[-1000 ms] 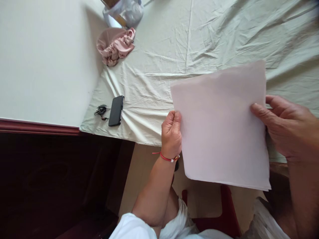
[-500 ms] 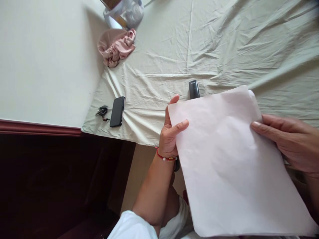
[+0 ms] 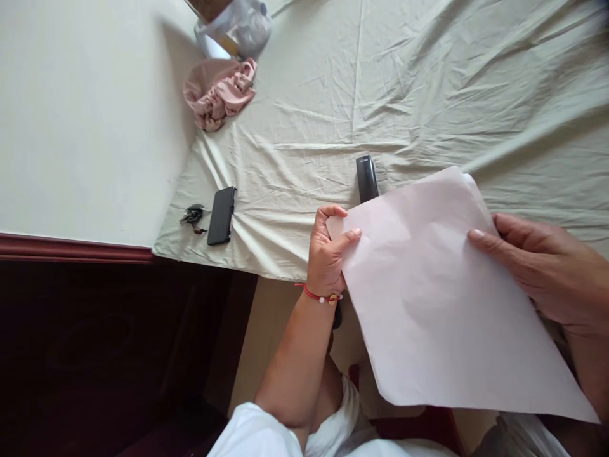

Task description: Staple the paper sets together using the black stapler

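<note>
A stack of white paper sheets (image 3: 438, 304) is held between my two hands, tilted above the table's near edge. My left hand (image 3: 328, 247) grips the left edge near the upper corner, thumb on top, with one finger curled over that corner. On the right edge, my right hand (image 3: 547, 266) pinches the sheets with its thumb on top; its other fingers are partly hidden beneath. Just beyond the paper's top edge lies a black stapler-like object (image 3: 366, 178), its near end covered by the sheets.
A wrinkled pale cloth (image 3: 304, 114) covers the table. At the left lie a black phone (image 3: 221, 216) and a bunch of keys (image 3: 193, 214). Farther back are a crumpled pink cloth (image 3: 221, 92) and a clear plastic bag (image 3: 242, 28) by the wall.
The paper's lower edge has risen and the sheets have tilted a little. My left fingers have curled in around the corner. My right hand has shifted slightly left.
</note>
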`<state>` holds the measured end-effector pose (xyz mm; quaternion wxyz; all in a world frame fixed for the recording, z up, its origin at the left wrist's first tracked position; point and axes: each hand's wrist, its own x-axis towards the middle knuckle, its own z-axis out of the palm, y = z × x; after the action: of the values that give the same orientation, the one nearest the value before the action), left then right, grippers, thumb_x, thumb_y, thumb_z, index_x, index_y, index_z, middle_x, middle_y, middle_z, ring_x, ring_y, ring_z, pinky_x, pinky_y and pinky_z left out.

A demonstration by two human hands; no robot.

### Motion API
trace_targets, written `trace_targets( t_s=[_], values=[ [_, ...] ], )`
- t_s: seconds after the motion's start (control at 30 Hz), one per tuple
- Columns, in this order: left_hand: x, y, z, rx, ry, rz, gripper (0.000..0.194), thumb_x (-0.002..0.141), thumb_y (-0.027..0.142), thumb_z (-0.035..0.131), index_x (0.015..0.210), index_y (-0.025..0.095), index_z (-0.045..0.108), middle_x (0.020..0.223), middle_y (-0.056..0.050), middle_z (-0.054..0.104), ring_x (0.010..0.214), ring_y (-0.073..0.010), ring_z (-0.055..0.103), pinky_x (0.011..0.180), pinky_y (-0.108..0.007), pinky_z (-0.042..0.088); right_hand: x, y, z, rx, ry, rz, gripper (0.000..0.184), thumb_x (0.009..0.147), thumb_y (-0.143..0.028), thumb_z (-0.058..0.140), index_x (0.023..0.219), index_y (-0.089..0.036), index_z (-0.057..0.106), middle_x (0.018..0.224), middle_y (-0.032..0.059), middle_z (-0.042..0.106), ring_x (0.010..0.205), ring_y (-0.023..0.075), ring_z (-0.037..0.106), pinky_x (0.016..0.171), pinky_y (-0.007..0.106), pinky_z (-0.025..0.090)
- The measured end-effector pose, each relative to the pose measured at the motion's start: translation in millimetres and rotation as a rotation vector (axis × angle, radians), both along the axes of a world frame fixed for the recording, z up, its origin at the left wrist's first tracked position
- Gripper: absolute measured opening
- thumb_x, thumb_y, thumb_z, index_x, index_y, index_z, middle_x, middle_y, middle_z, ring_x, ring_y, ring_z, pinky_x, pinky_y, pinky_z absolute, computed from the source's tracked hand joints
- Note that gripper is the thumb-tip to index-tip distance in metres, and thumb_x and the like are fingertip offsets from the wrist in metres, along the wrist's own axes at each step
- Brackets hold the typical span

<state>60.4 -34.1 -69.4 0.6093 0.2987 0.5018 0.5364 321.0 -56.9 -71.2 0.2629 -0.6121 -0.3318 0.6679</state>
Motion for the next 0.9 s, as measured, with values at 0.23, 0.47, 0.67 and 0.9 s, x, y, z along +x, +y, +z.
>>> trace_targets(
  t_s=[0.23, 0.47, 0.67, 0.9],
  values=[
    [2.8, 0.0, -3.1, 0.100, 0.082, 0.018, 0.070, 0.069, 0.019, 0.086, 0.126, 0.034, 0.049, 0.096, 0.004, 0.064, 0.083, -0.0135, 0.068, 0.080, -0.028, 0.056, 2.4, 2.8, 3.3, -0.094, -0.037, -0.027, 0.083, 0.061, -0.067, 0.082, 0.135, -0.037, 0.062, 0.106, 0.0084, 0.073, 0.071, 0.0349, 0.071, 0.048, 0.044, 0.059],
    [2.7, 0.4, -2.8, -0.001, -0.010, -0.066, 0.031, 0.080, 0.039, 0.079, 0.099, 0.018, 0.067, 0.093, -0.005, 0.076, 0.093, -0.0227, 0.075, 0.085, -0.035, 0.059, 8.1, 3.2, -2.3, -0.056, -0.015, -0.204, 0.086, 0.053, -0.060, 0.088, 0.133, -0.038, 0.064, 0.104, 0.0077, 0.073, 0.068, 0.0317, 0.070, 0.050, 0.042, 0.059],
    [4.6, -4.9, -3.7, -0.031, 0.037, -0.076, 0.029, 0.077, 0.041, 0.082, 0.092, 0.017, 0.075, 0.085, -0.006, 0.079, 0.081, -0.0232, 0.076, 0.077, -0.036, 0.062, -0.6, 3.3, -4.7, 0.082, 0.046, -0.090, 0.070, 0.069, -0.063, 0.079, 0.132, -0.037, 0.064, 0.110, 0.0062, 0.072, 0.076, 0.0261, 0.072, 0.057, 0.035, 0.061],
    [5.2, -5.4, -6.3, -0.021, 0.119, -0.097, 0.031, 0.074, 0.040, 0.085, 0.094, 0.017, 0.077, 0.091, -0.006, 0.080, 0.078, -0.0200, 0.074, 0.072, -0.032, 0.061, -0.1, 4.7, -5.7, 0.065, 0.057, -0.068, 0.071, 0.071, -0.065, 0.076, 0.135, -0.037, 0.062, 0.107, 0.0061, 0.072, 0.074, 0.0262, 0.071, 0.056, 0.038, 0.061]
  ],
)
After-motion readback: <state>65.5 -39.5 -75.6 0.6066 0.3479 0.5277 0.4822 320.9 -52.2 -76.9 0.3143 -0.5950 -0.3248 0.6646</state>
